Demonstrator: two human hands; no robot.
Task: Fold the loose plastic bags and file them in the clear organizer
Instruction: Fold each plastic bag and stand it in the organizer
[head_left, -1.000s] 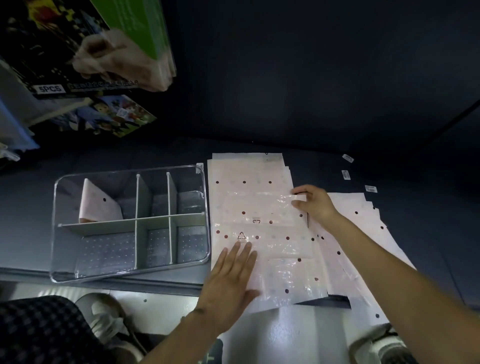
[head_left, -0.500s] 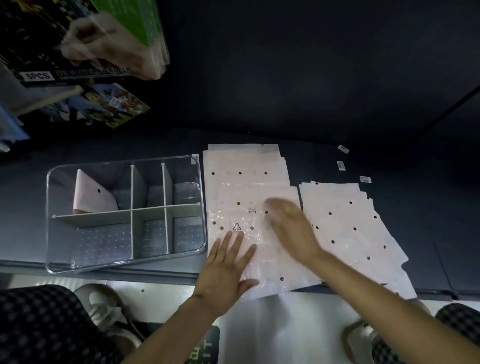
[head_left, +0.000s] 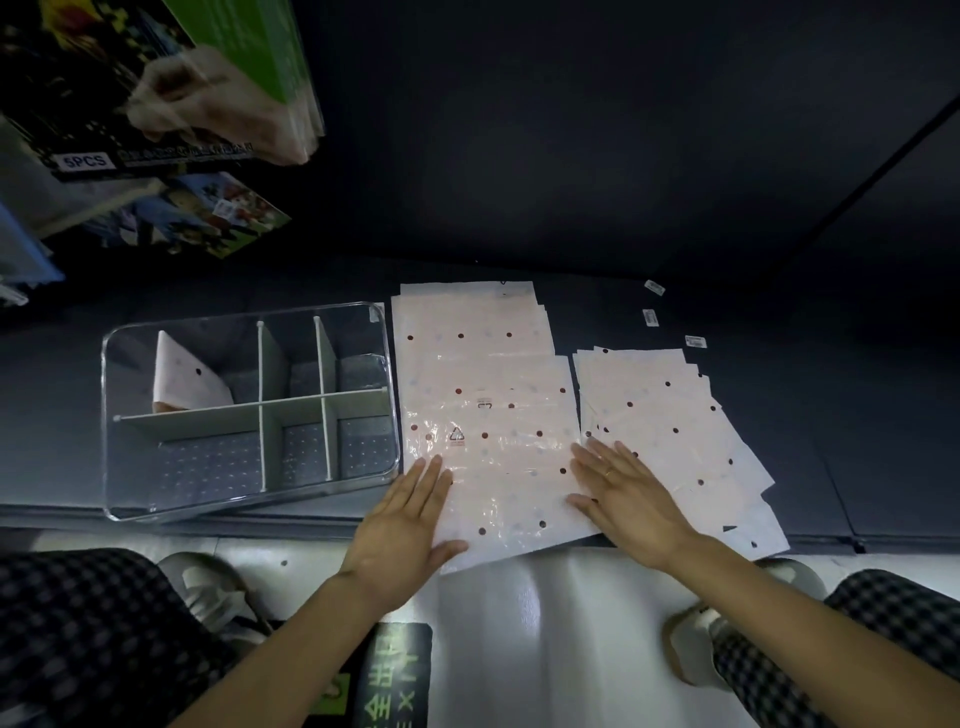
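A pale pink plastic bag with dark dots (head_left: 498, 447) lies flat on top of a stack, its near edge hanging over the table's front edge. My left hand (head_left: 410, 525) rests flat on its lower left corner, fingers spread. My right hand (head_left: 623, 493) presses flat on its right edge, holding nothing. A second pile of dotted bags (head_left: 670, 421) is fanned out to the right. The clear organizer (head_left: 124, 467) sits to the left, split by white dividers. One folded bag (head_left: 184, 382) stands in its back left compartment.
Three small white labels (head_left: 652, 317) lie on the dark table behind the right pile. Packaged goods (head_left: 156, 93) hang at the upper left. My checkered trouser legs and shoes (head_left: 696, 644) show below the table edge, over a pale floor.
My right hand let go of the bag's far right edge and swept down toward me, coming to rest flat on the bag's right side. My left hand stayed pressed on the lower left corner.
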